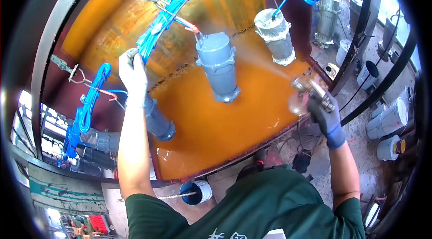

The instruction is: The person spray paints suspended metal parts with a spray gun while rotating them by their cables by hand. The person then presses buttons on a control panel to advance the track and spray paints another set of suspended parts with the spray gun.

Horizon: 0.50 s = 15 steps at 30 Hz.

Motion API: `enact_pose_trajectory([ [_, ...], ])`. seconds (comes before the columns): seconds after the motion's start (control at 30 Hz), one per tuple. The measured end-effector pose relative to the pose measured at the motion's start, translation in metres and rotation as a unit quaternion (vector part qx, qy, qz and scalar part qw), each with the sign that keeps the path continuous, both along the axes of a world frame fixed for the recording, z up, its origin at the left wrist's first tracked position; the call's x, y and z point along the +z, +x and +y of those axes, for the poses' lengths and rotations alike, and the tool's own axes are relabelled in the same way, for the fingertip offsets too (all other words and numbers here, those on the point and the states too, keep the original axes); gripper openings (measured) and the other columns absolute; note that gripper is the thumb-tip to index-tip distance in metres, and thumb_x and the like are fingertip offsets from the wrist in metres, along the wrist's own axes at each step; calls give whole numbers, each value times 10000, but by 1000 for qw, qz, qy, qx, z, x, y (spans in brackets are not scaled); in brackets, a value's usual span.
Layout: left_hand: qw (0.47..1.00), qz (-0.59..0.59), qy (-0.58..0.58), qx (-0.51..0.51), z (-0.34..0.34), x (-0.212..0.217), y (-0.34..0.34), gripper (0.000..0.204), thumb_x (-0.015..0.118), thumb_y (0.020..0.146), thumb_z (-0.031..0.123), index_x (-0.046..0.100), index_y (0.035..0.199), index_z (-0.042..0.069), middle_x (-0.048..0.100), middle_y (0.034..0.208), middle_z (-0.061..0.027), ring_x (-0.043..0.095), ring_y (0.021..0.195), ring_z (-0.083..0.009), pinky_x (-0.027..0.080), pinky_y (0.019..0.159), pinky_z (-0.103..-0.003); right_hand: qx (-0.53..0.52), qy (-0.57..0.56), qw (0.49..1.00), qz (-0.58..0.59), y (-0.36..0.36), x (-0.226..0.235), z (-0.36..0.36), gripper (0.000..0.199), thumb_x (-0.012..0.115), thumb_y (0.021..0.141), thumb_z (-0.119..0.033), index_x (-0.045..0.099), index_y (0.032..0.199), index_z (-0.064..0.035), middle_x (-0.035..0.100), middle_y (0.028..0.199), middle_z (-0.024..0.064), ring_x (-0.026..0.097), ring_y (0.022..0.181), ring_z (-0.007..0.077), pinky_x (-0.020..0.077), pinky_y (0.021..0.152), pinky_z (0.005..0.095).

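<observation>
My left hand (133,71) pinches the blue cable bundle (157,31); the grey cylinder (218,67) hangs ahead, between my hands; my right hand (326,115), wrapped round the spray gun (320,95), should sweep evenly

From my end, the grey cylindrical housing (218,68) reads as metal under smooth, glossy paint, while the silvery cylindrical housing (280,41) looks like bare metal with an uneven sheen. I see slick, shiny plastic sheathing on the bundled blue cable (153,38). The spray gun (321,96) shows bright metal, partly blurred. To me the white left glove (133,76) and dark grey right glove (327,121) look like matt cloth. The orange tray floor (252,124) gleams wetly; the green shirt (270,203) is soft, matt fabric.
</observation>
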<state>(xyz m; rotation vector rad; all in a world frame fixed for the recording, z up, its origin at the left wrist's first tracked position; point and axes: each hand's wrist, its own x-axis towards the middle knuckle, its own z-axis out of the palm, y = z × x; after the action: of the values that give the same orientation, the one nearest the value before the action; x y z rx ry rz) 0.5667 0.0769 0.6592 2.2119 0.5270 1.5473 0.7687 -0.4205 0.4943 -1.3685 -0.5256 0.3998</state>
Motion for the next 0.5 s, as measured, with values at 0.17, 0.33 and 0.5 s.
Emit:
enact_pose_trajectory([
  [0.17, 986, 25, 160, 32, -13, 2, -12, 153, 652, 998, 53, 709, 1103, -42, 699, 1155, -136, 657, 1017, -195, 539, 934, -336, 182, -7, 977, -115, -21, 8, 5, 305, 788, 953, -144, 723, 1218, -8, 712, 965, -15, 622, 855, 60, 509, 753, 253],
  [0.33, 992, 1, 124, -38, -42, 1, -9, 116, 678, 949, 45, 720, 1030, -26, 686, 1136, -174, 674, 1085, -285, 517, 1009, -392, 21, 9, 1000, -5, -2, -19, 14, 386, 756, 974, -196, 686, 1317, -33, 682, 842, -24, 553, 590, 34, 420, 525, 211],
  [0.5, 976, 28, 205, -68, -66, 0, -6, 185, 706, 957, 89, 745, 1122, 17, 688, 1172, -175, 659, 1131, -311, 500, 1044, -427, 30, 31, 999, 7, -12, 4, 27, 368, 761, 967, -194, 673, 1287, -37, 645, 818, -31, 533, 570, 34, 388, 489, 212],
])
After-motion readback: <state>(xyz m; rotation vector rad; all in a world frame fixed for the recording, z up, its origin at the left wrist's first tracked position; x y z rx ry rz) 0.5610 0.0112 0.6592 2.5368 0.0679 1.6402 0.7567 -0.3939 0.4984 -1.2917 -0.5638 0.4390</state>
